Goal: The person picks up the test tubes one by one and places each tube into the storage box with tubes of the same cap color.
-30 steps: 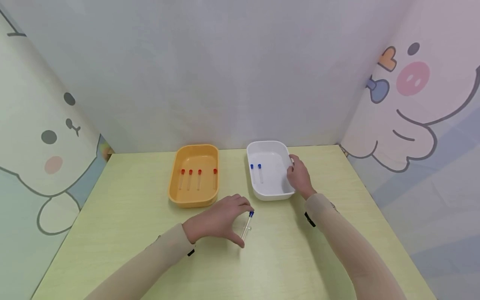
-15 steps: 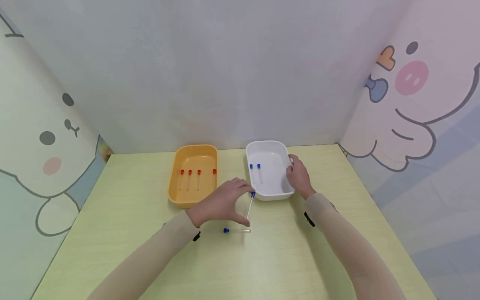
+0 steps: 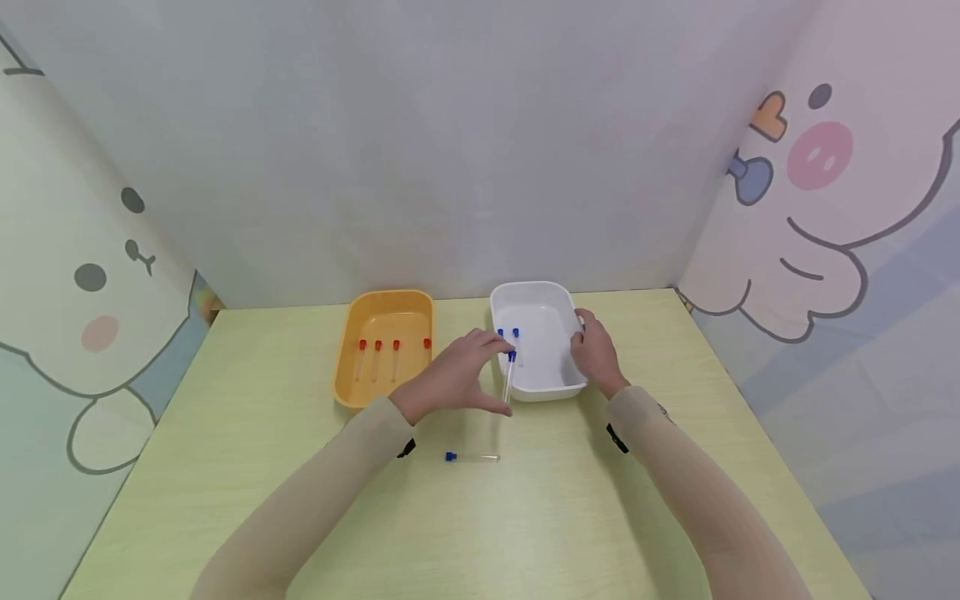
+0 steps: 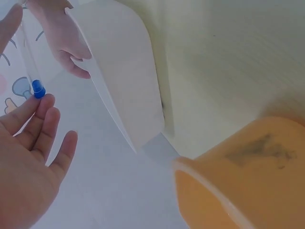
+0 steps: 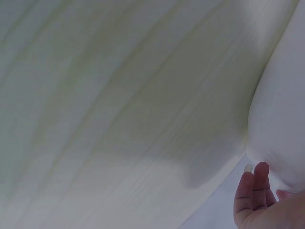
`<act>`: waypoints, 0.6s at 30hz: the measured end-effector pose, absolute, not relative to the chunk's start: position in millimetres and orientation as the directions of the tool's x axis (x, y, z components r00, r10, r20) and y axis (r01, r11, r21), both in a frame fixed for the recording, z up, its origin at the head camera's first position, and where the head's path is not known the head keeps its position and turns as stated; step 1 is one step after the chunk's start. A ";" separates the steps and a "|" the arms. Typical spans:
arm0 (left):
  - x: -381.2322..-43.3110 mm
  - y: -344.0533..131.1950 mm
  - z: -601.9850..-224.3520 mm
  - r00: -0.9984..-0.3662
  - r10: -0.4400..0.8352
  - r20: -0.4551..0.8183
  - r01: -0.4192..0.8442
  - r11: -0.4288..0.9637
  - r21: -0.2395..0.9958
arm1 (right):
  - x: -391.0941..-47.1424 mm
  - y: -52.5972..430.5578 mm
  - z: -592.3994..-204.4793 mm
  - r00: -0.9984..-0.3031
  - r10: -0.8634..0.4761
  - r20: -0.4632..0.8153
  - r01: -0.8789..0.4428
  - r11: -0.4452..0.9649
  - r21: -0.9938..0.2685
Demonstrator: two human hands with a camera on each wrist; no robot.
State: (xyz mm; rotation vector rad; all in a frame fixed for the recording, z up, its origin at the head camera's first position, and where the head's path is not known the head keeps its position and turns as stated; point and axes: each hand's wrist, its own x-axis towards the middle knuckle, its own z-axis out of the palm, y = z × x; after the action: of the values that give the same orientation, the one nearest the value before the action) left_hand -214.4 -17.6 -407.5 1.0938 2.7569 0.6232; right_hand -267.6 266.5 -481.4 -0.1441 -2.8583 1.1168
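Note:
My left hand (image 3: 459, 377) pinches a clear test tube (image 3: 507, 383) with a blue cap by its two ends, thumb at the base and fingertips at the cap. The tube is raised over the near left corner of the white tray (image 3: 551, 393). In the left wrist view the blue cap (image 4: 38, 88) meets the fingertips. My right hand (image 3: 597, 352) grips the tray's right rim; the right wrist view shows its fingers (image 5: 259, 191) by the tray wall (image 5: 281, 109). Inside lie two blue-capped tubes (image 3: 516, 333), partly behind my left hand. Another blue-capped tube (image 3: 477, 457) lies sideways on the table.
An orange tray (image 3: 343, 387) stands left of the white one, with several red-capped tubes (image 3: 378, 358) in it. My left forearm (image 3: 322, 483) passes in front of it. Both trays stand near the back edge of the pale wooden table (image 3: 562, 517), before a grey wall (image 3: 465, 167).
My left hand has carried its tube up from the table and forward to the white tray. The tube lying on the table has come into full view. My right hand stays on the rim.

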 end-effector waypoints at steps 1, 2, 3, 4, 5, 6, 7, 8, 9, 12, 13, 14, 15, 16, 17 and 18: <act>-216.7 -15.8 -407.6 -0.734 0.677 0.054 0.634 0.655 0.411 | -267.6 266.4 -481.5 -0.993 0.113 0.030 0.062 0.729 -0.681; -218.9 -14.0 -407.8 -0.733 0.677 0.062 0.638 0.652 0.410 | -267.8 266.4 -481.8 -0.993 0.114 0.030 0.063 0.727 -0.683; -221.0 -12.2 -408.0 -0.732 0.677 0.070 0.641 0.651 0.407 | -267.9 266.3 -481.8 -0.993 0.115 0.030 0.063 0.727 -0.684; -222.9 -10.5 -408.1 -0.733 0.676 0.075 0.641 0.649 0.410 | -268.0 266.2 -482.0 -0.993 0.115 0.031 0.063 0.728 -0.683; -224.9 -8.6 -408.7 -0.736 0.673 0.080 0.639 0.649 0.413 | -268.1 266.1 -481.8 -0.993 0.115 0.031 0.063 0.728 -0.683; -226.6 -6.8 -408.8 -0.739 0.669 0.085 0.635 0.649 0.419 | -268.1 265.9 -481.5 -0.993 0.115 0.031 0.064 0.729 -0.682; -228.2 -4.9 -409.1 -0.742 0.664 0.090 0.632 0.649 0.424 | -268.0 265.7 -481.4 -0.993 0.114 0.029 0.064 0.730 -0.680; -229.5 -2.9 -409.1 -0.748 0.658 0.091 0.625 0.652 0.429 | -267.8 265.4 -481.2 -0.993 0.114 0.026 0.066 0.730 -0.680; -231.0 -0.8 -409.2 -0.753 0.651 0.093 0.621 0.657 0.429 | -267.7 265.0 -480.8 -0.993 0.113 0.023 0.068 0.730 -0.680; -235.5 5.4 -411.0 -0.765 0.635 0.104 0.609 0.662 0.437 | -267.4 264.3 -479.8 -0.993 0.115 0.011 0.077 0.728 -0.681; -237.2 7.5 -411.9 -0.769 0.630 0.106 0.604 0.664 0.440 | -267.5 264.2 -479.7 -0.993 0.115 0.008 0.079 0.728 -0.681; -239.1 9.6 -413.2 -0.773 0.625 0.110 0.601 0.666 0.442 | -267.6 264.1 -479.4 -0.993 0.116 0.007 0.081 0.726 -0.682; -241.1 11.6 -414.7 -0.776 0.621 0.115 0.599 0.667 0.443 | -267.6 264.1 -479.3 -0.993 0.118 0.007 0.081 0.726 -0.683; -243.2 13.6 -416.4 -0.779 0.616 0.117 0.596 0.669 0.444 | -267.6 264.2 -479.4 -0.993 0.118 0.008 0.081 0.725 -0.684; -245.4 15.6 -418.3 -0.783 0.610 0.118 0.591 0.673 0.444 | -267.6 264.3 -479.7 -0.993 0.118 0.010 0.079 0.725 -0.684; -247.5 17.3 -420.0 -0.785 0.608 0.120 0.591 0.678 0.438 | -267.6 264.5 -480.0 -0.993 0.117 0.011 0.078 0.724 -0.685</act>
State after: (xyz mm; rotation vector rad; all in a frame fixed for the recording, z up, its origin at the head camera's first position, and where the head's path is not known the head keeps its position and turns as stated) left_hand -247.5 17.3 -420.0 1.0167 2.8446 0.7224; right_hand -267.6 264.5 -480.0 -0.1626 -2.8669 1.1357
